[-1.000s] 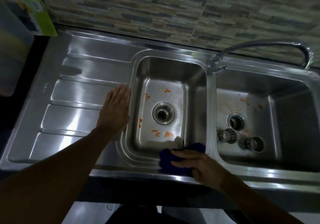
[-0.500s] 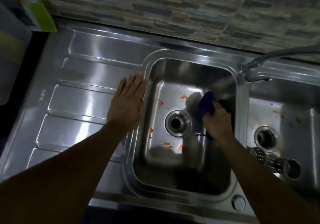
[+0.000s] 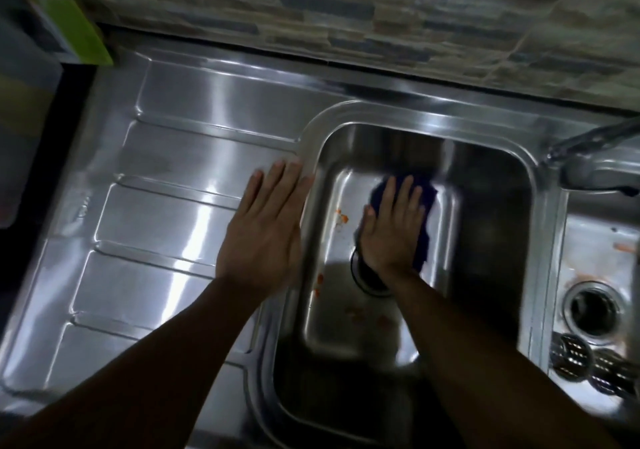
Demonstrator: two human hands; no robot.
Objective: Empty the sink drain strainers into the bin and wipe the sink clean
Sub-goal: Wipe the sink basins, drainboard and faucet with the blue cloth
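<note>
My right hand (image 3: 391,230) presses a dark blue cloth (image 3: 424,192) flat on the floor of the left sink basin (image 3: 485,240), just beyond the drain (image 3: 363,278), which my wrist partly covers. Orange food scraps (image 3: 341,218) dot the basin floor to the left of the cloth and near the front. My left hand (image 3: 265,233) rests flat, fingers spread, on the draining board (image 3: 156,226) at the basin's left rim. Two metal strainers (image 3: 571,355) lie in the right basin (image 3: 595,240) beside its open drain (image 3: 594,308).
The tap (image 3: 588,143) rises between the two basins at the right. A tiled wall (image 3: 346,15) runs along the back. A green and white box (image 3: 65,22) and a translucent container (image 3: 20,136) stand left of the draining board.
My right hand has moved the cloth from the front rim into the left basin and now lies flat on it at the far side of the floor. The view has shifted left.
</note>
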